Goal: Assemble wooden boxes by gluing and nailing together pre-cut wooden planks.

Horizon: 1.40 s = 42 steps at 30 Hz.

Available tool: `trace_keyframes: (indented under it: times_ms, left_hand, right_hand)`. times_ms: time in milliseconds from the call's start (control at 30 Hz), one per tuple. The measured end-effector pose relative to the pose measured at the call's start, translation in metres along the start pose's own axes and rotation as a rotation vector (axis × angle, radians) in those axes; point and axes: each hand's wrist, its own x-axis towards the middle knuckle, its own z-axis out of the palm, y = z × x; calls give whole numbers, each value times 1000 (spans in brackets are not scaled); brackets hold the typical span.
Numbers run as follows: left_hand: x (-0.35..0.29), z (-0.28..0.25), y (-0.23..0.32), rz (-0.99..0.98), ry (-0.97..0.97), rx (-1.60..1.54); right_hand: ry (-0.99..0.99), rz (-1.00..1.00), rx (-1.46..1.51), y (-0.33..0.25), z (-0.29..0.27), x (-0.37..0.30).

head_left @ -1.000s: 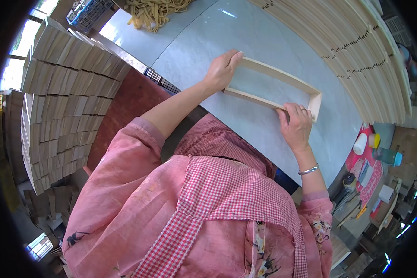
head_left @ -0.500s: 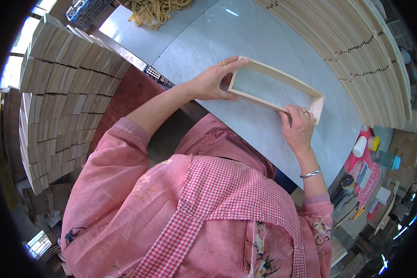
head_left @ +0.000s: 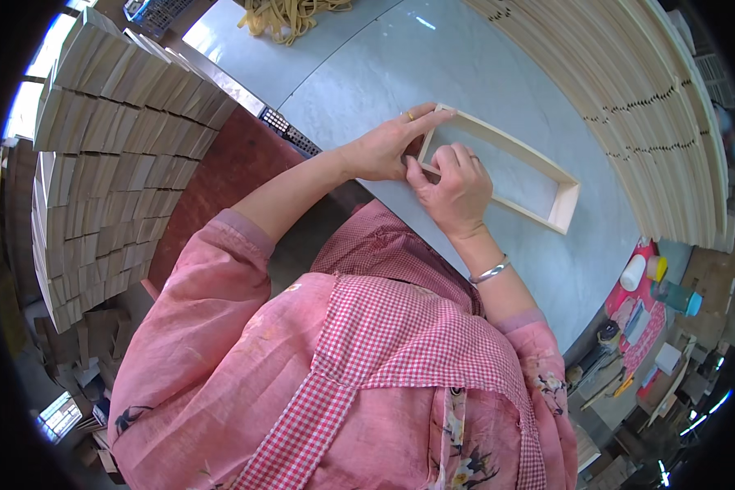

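Observation:
A long rectangular frame of thin, pale wooden boards lies on the table, angled from upper left to lower right. My left hand grips its left short end, with the fingers on the far corner and the thumb toward the near one. My right hand is closed around the near long board close to that same left end, thumb and fingers pinched at the near left corner. This hand covers part of the near board. The right short end of the frame stands free of both hands.
A pale grey marbled tabletop carries tall stacks of thin wooden boards at right and a heap of yellowish bands at the far left. Stacked wooden pieces rise at left. A teal bottle stands at lower right.
My right hand has slid left along the near board, from the right end to the near left corner. My left hand keeps its hold on the left end.

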Motion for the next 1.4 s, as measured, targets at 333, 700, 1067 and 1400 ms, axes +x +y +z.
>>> trace_keyframes:
  times_ms: [333,700,1067,1400]
  left_hand:
    - [-7,6,-16,83,98,-58]
    - [-7,16,-30,262,163,35]
    - [-3,7,-16,155,71,-102]
    - [-6,8,-25,191,92,-110]
  right_hand:
    - [95,-121,243,-5,-14,9]
    - [-280,-417,311,4,-46,50]
    - [-11,-351,252,-21,144,272]
    - [2,-373,455,-28,82,247]
